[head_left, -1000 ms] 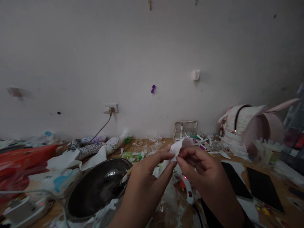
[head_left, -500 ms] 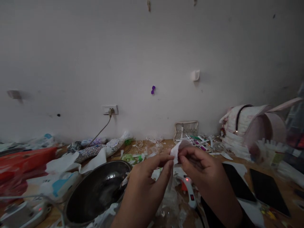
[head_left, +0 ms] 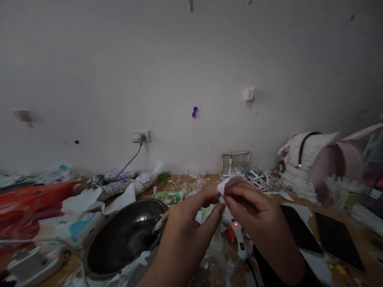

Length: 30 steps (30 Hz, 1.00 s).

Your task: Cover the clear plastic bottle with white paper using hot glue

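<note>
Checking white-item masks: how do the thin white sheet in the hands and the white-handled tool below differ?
The thin white sheet is raised, pinched by the left hand and right hand; the white-handled tool lies lower, untouched. The sheet is plain; the tool shows a glowing red light. Both look white.

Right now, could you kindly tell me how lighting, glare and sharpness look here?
Head view: dim lighting, wall darker toward upper right; head view: glare spots inside the dark bowl; head view: pink-and-white backpack somewhat soft; head view: left hand and right hand both dim.
</note>
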### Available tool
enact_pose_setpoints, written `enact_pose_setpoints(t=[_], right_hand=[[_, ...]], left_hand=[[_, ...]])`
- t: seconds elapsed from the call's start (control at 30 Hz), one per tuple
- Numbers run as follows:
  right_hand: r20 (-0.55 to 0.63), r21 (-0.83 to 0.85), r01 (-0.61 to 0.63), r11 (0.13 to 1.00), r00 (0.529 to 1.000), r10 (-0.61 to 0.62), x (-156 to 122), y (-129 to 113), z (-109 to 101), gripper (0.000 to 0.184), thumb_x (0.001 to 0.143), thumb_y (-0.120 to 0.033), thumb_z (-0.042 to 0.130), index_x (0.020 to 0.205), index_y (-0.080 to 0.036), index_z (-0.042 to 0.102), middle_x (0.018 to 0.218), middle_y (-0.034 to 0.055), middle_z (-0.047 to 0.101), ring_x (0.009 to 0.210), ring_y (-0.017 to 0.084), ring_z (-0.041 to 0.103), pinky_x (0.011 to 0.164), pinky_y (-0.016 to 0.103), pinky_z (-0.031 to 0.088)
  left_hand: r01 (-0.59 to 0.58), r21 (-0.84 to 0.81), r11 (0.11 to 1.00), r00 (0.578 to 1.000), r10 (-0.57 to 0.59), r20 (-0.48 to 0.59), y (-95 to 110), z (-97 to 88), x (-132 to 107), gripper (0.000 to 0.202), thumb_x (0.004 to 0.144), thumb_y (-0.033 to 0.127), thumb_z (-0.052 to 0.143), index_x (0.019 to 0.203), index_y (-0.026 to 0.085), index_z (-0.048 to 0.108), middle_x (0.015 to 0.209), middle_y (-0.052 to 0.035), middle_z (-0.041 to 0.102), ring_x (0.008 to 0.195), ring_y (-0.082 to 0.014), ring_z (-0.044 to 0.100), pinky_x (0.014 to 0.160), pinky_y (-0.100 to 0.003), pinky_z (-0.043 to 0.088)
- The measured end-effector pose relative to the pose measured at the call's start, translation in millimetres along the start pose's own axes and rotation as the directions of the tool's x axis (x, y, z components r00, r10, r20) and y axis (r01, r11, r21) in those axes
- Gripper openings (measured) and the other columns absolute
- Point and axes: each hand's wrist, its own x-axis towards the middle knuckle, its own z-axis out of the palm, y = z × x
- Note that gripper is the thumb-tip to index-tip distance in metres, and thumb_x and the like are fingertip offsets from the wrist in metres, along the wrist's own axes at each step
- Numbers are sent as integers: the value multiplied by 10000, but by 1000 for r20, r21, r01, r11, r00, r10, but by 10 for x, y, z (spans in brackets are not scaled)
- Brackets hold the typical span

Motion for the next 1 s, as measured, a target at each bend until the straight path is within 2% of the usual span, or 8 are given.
enact_pose_setpoints(t=[0.13,0.27,0.4,0.53,0.73,0.87,1.0], right_hand=[[18,-30,-65,997,998,65,-17,-26,-32,140,759,-170,597,820,-233,706,788,-22,716,741,94,658,671,149,519],[49,66,-189,980,981,185,-39,-26,-30,123,761,-212,609,852,-234,689,795,-19,724,729,97,673,658,148,531],[64,128,-235,963,971,229,-60,5,-6,103,778,-208,603,853,-250,659,813,-35,708,750,84,660,684,137,517],[60,145,-240,960,970,233,-75,-3,7,103,755,-190,604,838,-247,628,791,-45,681,732,85,645,675,147,512],[42,58,-205,977,978,203,-73,-25,19,95,700,-151,574,690,-223,513,682,-61,583,650,86,580,622,177,463],[39,64,-208,976,978,206,-65,17,26,147,711,-170,550,664,-224,422,679,-51,535,645,104,538,620,219,435],[65,74,-224,972,973,219,-61,33,24,165,728,-176,532,660,-226,391,684,-44,514,643,111,516,616,236,418]], left_hand=[[14,26,1000,1000,-15,10,-4,-9,-11,178,763,166,630,899,255,704,818,46,762,721,-107,689,703,-192,525],[16,65,998,1000,-16,2,12,-13,-25,171,775,186,608,904,233,710,808,19,767,704,-137,698,679,-234,536],[21,77,997,1000,-21,4,26,-3,-10,201,777,167,589,914,237,717,795,16,771,708,-148,708,655,-232,540],[-8,74,997,1000,9,-10,26,4,-14,209,777,159,594,914,253,720,799,31,772,715,-131,711,656,-198,535],[-56,74,996,998,56,6,31,5,-30,202,765,127,592,866,237,727,771,28,770,680,-126,704,644,-193,530],[-22,46,999,999,21,24,15,17,-7,186,764,127,589,839,218,732,756,19,769,679,-126,702,627,-187,526],[33,37,999,999,-34,19,5,25,-2,192,762,144,590,865,219,734,777,6,773,674,-132,700,646,-208,531]])
